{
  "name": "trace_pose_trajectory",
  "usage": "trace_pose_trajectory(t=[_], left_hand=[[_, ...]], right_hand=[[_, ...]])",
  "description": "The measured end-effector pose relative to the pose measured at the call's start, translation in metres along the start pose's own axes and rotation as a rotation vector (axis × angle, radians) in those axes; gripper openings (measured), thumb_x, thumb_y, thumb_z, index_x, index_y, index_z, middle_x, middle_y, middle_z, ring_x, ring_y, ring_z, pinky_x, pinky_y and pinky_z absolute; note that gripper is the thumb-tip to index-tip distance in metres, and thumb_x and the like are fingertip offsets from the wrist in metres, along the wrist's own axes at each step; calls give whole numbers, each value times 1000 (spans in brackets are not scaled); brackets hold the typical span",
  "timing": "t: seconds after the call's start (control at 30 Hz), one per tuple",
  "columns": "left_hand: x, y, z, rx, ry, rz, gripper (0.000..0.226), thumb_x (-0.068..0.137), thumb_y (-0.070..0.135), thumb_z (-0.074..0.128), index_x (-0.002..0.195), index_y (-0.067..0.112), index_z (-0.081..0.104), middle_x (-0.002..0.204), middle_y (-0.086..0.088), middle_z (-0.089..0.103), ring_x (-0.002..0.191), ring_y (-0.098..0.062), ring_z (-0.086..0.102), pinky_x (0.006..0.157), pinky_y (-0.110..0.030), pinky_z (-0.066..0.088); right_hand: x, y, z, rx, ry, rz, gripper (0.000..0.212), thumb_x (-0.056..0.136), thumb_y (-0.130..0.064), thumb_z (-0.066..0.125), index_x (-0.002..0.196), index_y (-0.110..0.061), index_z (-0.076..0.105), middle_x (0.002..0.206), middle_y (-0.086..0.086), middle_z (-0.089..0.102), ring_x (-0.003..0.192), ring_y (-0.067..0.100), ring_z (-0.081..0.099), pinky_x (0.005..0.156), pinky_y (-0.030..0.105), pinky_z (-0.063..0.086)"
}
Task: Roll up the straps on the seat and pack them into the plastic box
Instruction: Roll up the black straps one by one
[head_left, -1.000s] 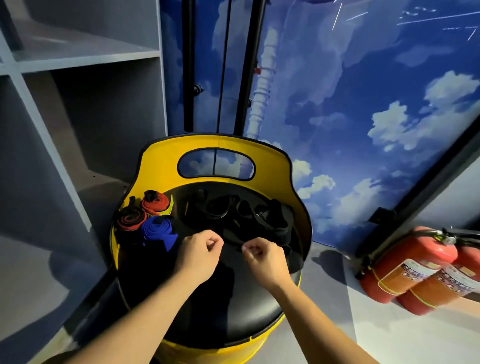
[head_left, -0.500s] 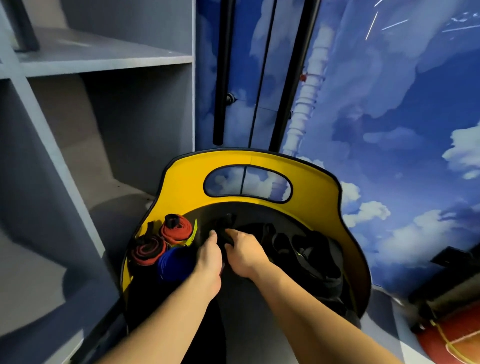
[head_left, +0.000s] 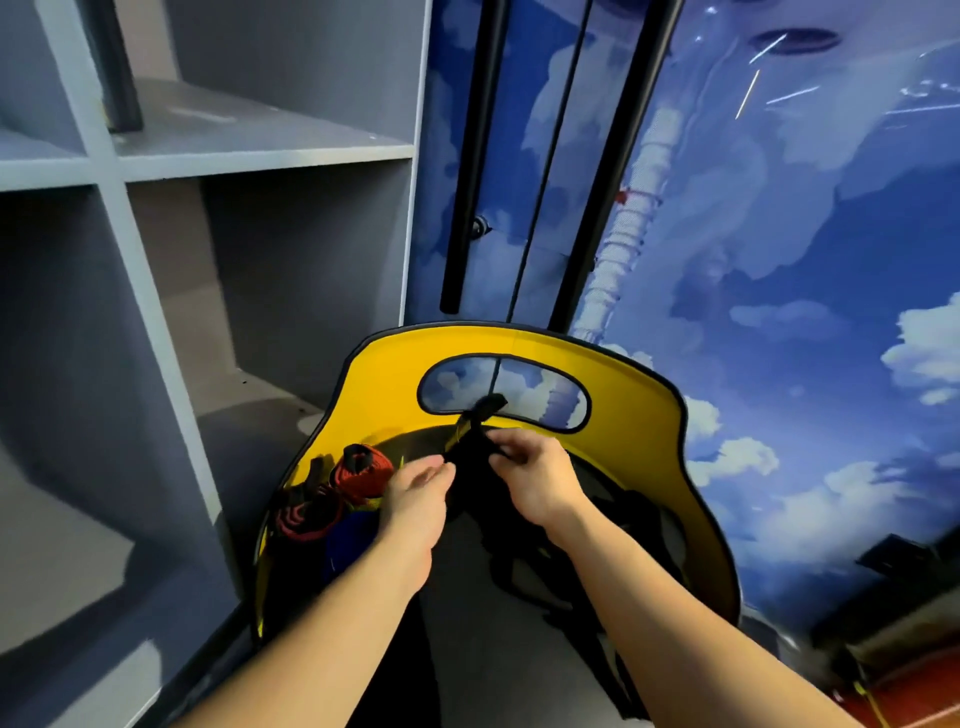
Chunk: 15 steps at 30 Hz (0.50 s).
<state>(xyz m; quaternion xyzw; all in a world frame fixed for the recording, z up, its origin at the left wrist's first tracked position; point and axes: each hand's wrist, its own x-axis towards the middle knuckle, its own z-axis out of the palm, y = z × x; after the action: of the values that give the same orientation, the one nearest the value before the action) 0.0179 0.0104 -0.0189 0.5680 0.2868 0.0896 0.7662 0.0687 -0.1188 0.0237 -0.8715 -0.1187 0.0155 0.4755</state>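
Note:
A yellow seat (head_left: 623, 415) with a black cushion stands in front of me. A black strap with a yellow edge (head_left: 475, 421) is lifted above the cushion; my right hand (head_left: 535, 480) grips it and my left hand (head_left: 415, 499) pinches it just below. More loose black straps (head_left: 524, 561) lie in a heap on the cushion. At the seat's left side sit two rolled red-and-black straps (head_left: 361, 470) (head_left: 306, 514) and a rolled blue strap (head_left: 353, 535), partly hidden by my left forearm. No plastic box is in view.
A grey shelf unit (head_left: 208, 150) with open compartments stands close on the left. Black poles (head_left: 472, 156) rise behind the seat against a blue sky-and-cloud wall (head_left: 779, 260). A red object shows at the bottom right corner (head_left: 924, 701).
Both hands moved from the cushion's front to the heap at the back, took hold of a black strap and raised its end. My view swung left and closer.

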Motion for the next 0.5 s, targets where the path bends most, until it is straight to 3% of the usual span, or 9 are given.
trace_pose_trajectory(t=[0.1, 0.2, 0.3, 0.4, 0.5], left_hand=[[-13, 28, 6, -47, -61, -10, 31, 88, 25, 77, 117, 15, 69, 111, -5, 73, 103, -22, 69, 100, -47, 53], [-30, 61, 15, -78, -125, 3, 21, 87, 22, 77, 108, 19, 73, 109, -7, 76, 102, -26, 71, 97, -47, 55], [-57, 98, 23, -169, -196, -11, 27, 90, 13, 73, 116, 12, 69, 106, -12, 75, 95, -27, 73, 87, -42, 59], [-98, 134, 30, -188, -336, -35, 21, 95, 9, 65, 115, 13, 65, 102, -11, 74, 87, -21, 72, 67, -30, 55], [-128, 159, 33, -177, -433, 29, 37, 99, 4, 56, 135, 11, 59, 118, -11, 71, 96, -21, 70, 74, -33, 54]], right_hand=[[-15, -21, -22, 194, -9, -24, 39, 91, 3, 64, 87, -35, 72, 92, -8, 74, 93, 13, 70, 90, 31, 55], [-32, -39, -48, 305, 24, -12, 28, 92, 2, 65, 94, -24, 74, 95, 3, 75, 93, 21, 71, 89, 37, 57], [-51, -57, -74, 319, 69, -37, 22, 91, 0, 66, 101, -19, 74, 101, 9, 74, 94, 23, 71, 88, 41, 58], [-70, -78, -101, 316, 89, -100, 27, 93, 5, 62, 94, -20, 73, 83, -9, 73, 77, 4, 67, 71, 21, 54], [-89, -103, -123, 314, 100, -126, 35, 94, 8, 57, 96, -22, 74, 85, -12, 75, 77, 0, 68, 69, 13, 50]])
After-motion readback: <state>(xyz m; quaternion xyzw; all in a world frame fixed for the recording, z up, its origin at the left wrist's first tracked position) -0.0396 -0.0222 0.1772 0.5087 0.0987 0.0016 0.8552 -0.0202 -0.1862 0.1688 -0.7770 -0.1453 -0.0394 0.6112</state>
